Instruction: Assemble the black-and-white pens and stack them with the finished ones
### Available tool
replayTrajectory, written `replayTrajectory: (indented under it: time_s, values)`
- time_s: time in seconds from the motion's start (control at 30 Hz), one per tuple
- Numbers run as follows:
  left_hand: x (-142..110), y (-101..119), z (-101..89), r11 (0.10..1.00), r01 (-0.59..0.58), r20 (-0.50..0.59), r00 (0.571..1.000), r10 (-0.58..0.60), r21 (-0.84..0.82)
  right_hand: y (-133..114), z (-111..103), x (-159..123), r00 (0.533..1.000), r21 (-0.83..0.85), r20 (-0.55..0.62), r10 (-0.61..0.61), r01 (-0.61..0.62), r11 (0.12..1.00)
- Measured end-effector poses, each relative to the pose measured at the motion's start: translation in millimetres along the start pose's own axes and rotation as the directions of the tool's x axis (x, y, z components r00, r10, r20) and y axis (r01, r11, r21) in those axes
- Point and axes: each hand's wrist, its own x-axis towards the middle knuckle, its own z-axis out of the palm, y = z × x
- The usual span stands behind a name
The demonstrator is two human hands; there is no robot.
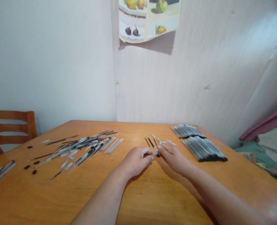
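Near the middle of the table, my left hand [138,160] pinches a short pale pen part [155,153] between thumb and fingers. My right hand [170,154] closes at the other end of that same part, its fingertips pressed together, and a small black end piece [158,155] shows just below them. Just beyond my hands lie a few thin dark pen refills [150,141]. Small translucent pen caps [163,142] are scattered beside them, close to my right fingers. How the two hands grip the part is partly hidden by the fingers.
At left spreads a loose pile of refills, barrels and caps [82,148], with small black pieces [34,172] nearby. Two rows of pens [204,148] lie at right. More pens [1,172] sit at the left edge. A wooden chair [11,127] stands beyond the table [143,197].
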Motion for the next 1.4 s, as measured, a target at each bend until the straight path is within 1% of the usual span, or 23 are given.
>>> replayTrajectory:
  time_s: [0.07, 0.13, 0.23, 0.37, 0.47, 0.53, 0.6, 0.63, 0.7, 0.73, 0.8, 0.87, 0.97, 1.07, 1.13, 1.2, 1.27, 1.4]
  values:
    - [0, 0, -1.1, 1.0, -0.01, 0.005, 1.0, 0.01, -0.016, 1, -1, 1, 1.0, -0.008, -0.024, -0.008, 0.008, 1.0]
    - [-1, -1, -1.2, 1.0, 0.009, 0.04, 0.999, -0.008, -0.016, 2, -2, 1, 0.999, -0.013, -0.042, -0.004, 0.003, 1.0]
    - [-1, -2, -0.6, 0.999, 0.03, 0.068, 0.997, -0.032, 0.029, 1, -2, 2, 0.998, -0.004, -0.056, 0.005, -0.005, 1.0]
    - [-1, 1, 0.2, 0.998, 0.003, 0.002, 1.0, -0.004, 0.068, -9, -2, 3, 0.997, 0.037, -0.054, 0.058, -0.056, 0.998]
    - [0, 1, 1.1, 0.999, 0.003, -0.038, 0.999, -0.001, 0.048, -14, -4, 2, 0.993, 0.117, -0.015, 0.12, -0.118, 0.986]
    - [1, -2, 1.6, 1.0, 0.024, -0.084, 0.996, -0.023, 0.009, -10, -9, 2, 0.984, 0.195, -0.004, 0.18, -0.176, 0.965]
    - [2, -5, 1.1, 0.998, 0.055, -0.146, 0.987, -0.06, -0.039, 1, -17, 3, 0.965, 0.222, -0.072, 0.25, -0.229, 0.948]
    - [3, -7, 0.3, 0.996, 0.069, -0.18, 0.981, -0.079, -0.063, 10, -22, 4, 0.95, 0.197, -0.141, 0.278, -0.248, 0.949]
    - [5, -10, -1.8, 0.99, 0.09, -0.242, 0.963, -0.115, -0.113, 29, -31, 6, 0.919, 0.051, -0.272, 0.285, -0.282, 0.958]
    - [6, -10, -3.0, 0.986, 0.097, -0.271, 0.953, -0.132, -0.138, 39, -34, 7, 0.911, -0.025, -0.295, 0.288, -0.308, 0.951]
    - [7, -10, -5.2, 0.978, 0.112, -0.318, 0.933, -0.165, -0.178, 56, -38, 8, 0.916, -0.17, -0.276, 0.291, -0.345, 0.923]
    - [8, -10, -6.4, 0.97, 0.131, -0.347, 0.917, -0.197, -0.202, 65, -37, 9, 0.931, -0.278, -0.214, 0.295, -0.348, 0.895]
    - [8, -11, -6.4, 0.965, 0.143, -0.374, 0.901, -0.219, -0.221, 65, -30, 11, 0.948, -0.428, -0.124, 0.294, -0.318, 0.846]
    - [9, -13, -5.5, 0.963, 0.137, -0.387, 0.895, -0.22, -0.231, 57, -23, 16, 0.941, -0.564, -0.084, 0.326, -0.315, 0.763]
    - [9, -13, -5.0, 0.962, 0.135, -0.389, 0.894, -0.221, -0.235, 53, -19, 19, 0.933, -0.62, -0.066, 0.354, -0.316, 0.718]
    - [10, -13, -4.9, 0.961, 0.138, -0.392, 0.892, -0.226, -0.24, 51, -18, 20, 0.929, -0.651, -0.042, 0.367, -0.304, 0.696]
    - [9, -12, -5.4, 0.958, 0.148, -0.398, 0.886, -0.239, -0.248, 51, -18, 21, 0.93, -0.66, -0.034, 0.367, -0.297, 0.69]
    - [8, -9, -7.3, 0.942, 0.16, -0.393, 0.878, -0.272, -0.295, 52, -20, 18, 0.929, -0.63, -0.103, 0.356, -0.338, 0.699]
